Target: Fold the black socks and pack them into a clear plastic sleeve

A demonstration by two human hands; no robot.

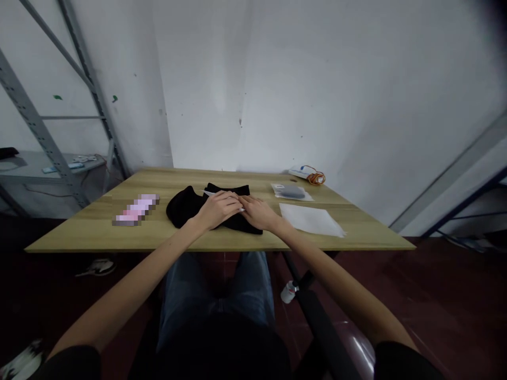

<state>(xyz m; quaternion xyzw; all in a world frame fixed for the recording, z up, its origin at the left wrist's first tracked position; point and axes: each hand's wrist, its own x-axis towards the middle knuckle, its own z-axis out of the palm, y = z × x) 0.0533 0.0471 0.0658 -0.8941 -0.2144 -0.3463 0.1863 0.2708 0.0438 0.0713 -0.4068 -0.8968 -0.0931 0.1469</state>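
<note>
A black cloth item point(184, 207), its exact kind unclear, lies bunched on the wooden table in front of me. Over its middle, my left hand point(219, 207) is closed with the fingers together on a thin white sheet point(208, 193). One corner of that sheet sticks out past the left hand, and a bit of it shows between both hands. My right hand point(256, 211) meets the left from the other side, fingertips pressed down at the sheet's edge. The hands cover most of the sheet, and the fingertips are partly hidden.
On the table point(99, 240), a pixelated pink item point(137, 210) lies left. To the right are a flat white sheet point(311, 219) and a clear packet with grey contents point(292, 192). An orange cable point(316, 178) sits at the back corner. Metal shelving point(43, 126) stands left.
</note>
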